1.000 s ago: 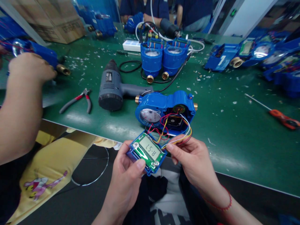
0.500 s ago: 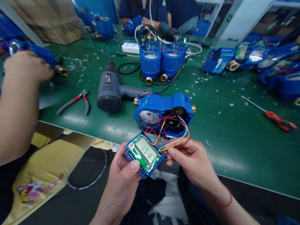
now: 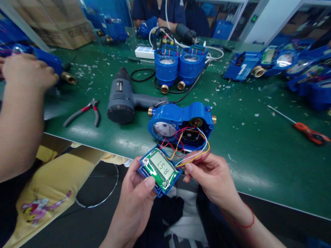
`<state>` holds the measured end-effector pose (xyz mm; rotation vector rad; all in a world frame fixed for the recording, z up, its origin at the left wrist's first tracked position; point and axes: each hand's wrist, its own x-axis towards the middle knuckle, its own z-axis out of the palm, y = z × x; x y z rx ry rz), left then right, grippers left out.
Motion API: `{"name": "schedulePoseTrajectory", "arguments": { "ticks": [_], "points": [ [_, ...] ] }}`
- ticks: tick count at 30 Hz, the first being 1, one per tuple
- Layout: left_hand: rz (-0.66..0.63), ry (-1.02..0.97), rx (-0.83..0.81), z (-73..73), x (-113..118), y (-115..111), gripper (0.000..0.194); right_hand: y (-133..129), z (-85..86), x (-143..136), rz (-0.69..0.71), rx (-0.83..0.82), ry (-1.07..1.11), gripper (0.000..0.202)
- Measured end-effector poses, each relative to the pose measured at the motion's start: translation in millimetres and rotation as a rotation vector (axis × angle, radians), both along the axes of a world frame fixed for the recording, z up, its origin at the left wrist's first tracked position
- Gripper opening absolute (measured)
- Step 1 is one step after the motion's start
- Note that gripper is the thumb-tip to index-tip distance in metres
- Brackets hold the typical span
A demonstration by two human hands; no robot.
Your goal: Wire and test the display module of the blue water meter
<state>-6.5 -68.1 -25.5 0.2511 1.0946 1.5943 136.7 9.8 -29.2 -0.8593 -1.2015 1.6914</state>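
Observation:
My left hand (image 3: 138, 193) grips a blue-framed circuit board with an LCD display (image 3: 159, 168), tilted over the bench's front edge. Its screen is lit with characters that appear upside down. My right hand (image 3: 210, 175) pinches a bundle of white, yellow and red wires (image 3: 198, 156) just right of the board. These wires run up into the open housing of a blue water meter (image 3: 182, 124), which lies on the bench behind my hands. Its round dial shows at the left, and brass fittings stick out at both ends. Thin red and yellow wires also link board and meter.
Behind the meter lies a grey heat gun (image 3: 121, 100), with cutting pliers (image 3: 84, 112) to its left. Two blue meters (image 3: 167, 70) stand farther back. A screwdriver (image 3: 307, 132) and more meters (image 3: 243, 65) lie right. A co-worker's arm (image 3: 23, 113) reaches in from the left.
My hands hold almost the same pose on the board and wires. The co-worker's hand at the left has shifted slightly, and the view has moved a little.

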Motion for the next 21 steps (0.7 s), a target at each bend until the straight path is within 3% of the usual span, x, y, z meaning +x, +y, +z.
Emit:
{"name": "schedulePoseTrajectory", "arguments": {
  "ticks": [12, 17, 21],
  "points": [
    [-0.027, -0.031, 0.003, -2.4, 0.7, 0.0, 0.041, -2.1, 4.2, -6.6, -0.117, 0.075, -0.092, 0.007],
    [0.004, -0.088, -0.037, 1.5, 1.3, 1.1, 0.04, -2.2, -2.4, -1.4, -0.122, 0.059, -0.087, 0.005],
    [-0.023, -0.145, -0.046, 6.1, 2.3, 2.3, 0.038, -2.2, -8.4, 3.2, -0.32, 0.026, -0.02, 0.004]
  ]
}}
